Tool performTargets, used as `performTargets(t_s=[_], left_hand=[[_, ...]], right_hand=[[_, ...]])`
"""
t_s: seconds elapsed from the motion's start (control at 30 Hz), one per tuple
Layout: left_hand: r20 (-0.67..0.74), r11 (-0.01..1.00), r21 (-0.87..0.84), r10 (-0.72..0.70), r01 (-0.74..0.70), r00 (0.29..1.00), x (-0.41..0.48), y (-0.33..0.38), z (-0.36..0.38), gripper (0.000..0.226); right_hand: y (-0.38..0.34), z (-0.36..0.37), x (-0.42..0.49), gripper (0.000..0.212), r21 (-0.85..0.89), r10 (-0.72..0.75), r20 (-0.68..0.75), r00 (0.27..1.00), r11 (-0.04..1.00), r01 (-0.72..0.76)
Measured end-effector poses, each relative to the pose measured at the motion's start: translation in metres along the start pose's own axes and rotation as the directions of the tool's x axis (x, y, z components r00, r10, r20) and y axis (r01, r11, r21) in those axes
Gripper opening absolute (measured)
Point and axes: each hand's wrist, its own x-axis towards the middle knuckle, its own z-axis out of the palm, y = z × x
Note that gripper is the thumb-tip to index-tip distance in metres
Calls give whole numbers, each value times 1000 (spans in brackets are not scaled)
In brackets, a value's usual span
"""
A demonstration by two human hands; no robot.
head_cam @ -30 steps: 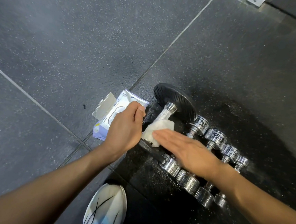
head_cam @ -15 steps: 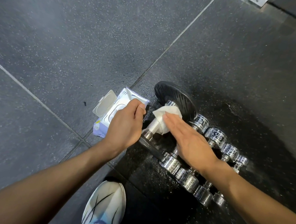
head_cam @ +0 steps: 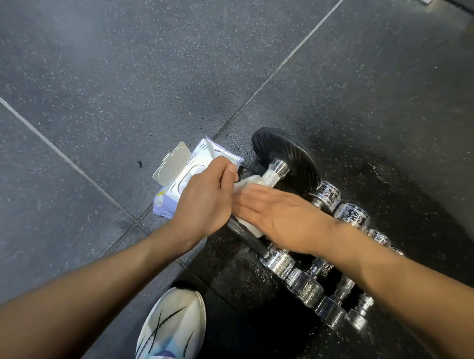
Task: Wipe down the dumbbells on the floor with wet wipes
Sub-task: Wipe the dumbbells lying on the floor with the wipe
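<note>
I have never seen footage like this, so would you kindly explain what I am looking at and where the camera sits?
The camera is worn on a person's head, looking down at their own bare hands. On the dark gym floor lies a row of chrome dumbbells beside a black-plated dumbbell. The right hand lies flat, pressing a white wet wipe onto its handle; the left hand is curled at that handle's end. An open wipes pack lies behind it, and a shoe shows below.

Floor (head_cam: 126, 63): dark speckled rubber tiles w/ pale seams. White shoe (head_cam: 171, 329) w/ black streaks seen on floor at bottom edge. Small black speck (head_cam: 140, 164) noted on floor, well beyond shoe, to its left.
</note>
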Motion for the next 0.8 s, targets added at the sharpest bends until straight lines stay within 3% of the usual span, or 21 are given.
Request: performTargets(t_s=[0.07, 0.17, 0.27, 0.4, 0.5, 0.6, 0.67, 0.8], left_hand=[[-7, 1000, 1, 1, -1, 1000, 0, 0, 0, 28], [-4, 1000, 10, 0, 0, 1000, 0, 0, 0, 28], [0, 1000, -2, 0, 0, 1000, -1, 1, 0, 28], [1, 1000, -17, -8, 8, 1000, -1, 1, 0, 27], [2, 1000, -18, -13, 13, 1000, -1, 0, 0, 29], [23, 999, -12, -31, 31, 999, -1, 0, -1, 29], [37, 1000, -2, -26, 26, 999, -2, 1, -2, 27], [46, 999, 1, -38, 38, 998, -1, 1, -4, 27]], right_hand=[[7, -5, 11, 67, 22, -48, 56, 997, 999, 47], [16, -23, 30, 77, -46, -14, 282, 959, 999, 28], [12, -42, 54, 64, -103, 58, 508, 859, 995, -7], [3, -57, 72, 52, -119, 162, 649, 743, 987, -110], [6, -47, 57, 59, -123, 104, 528, 843, 991, -45], [11, -18, 18, 64, -68, 61, 186, 981, 996, -49], [11, -3, -7, 67, -4, 123, 21, 992, 992, -123], [1, 13, -31, 82, 95, 397, -71, 915, 916, -390]])
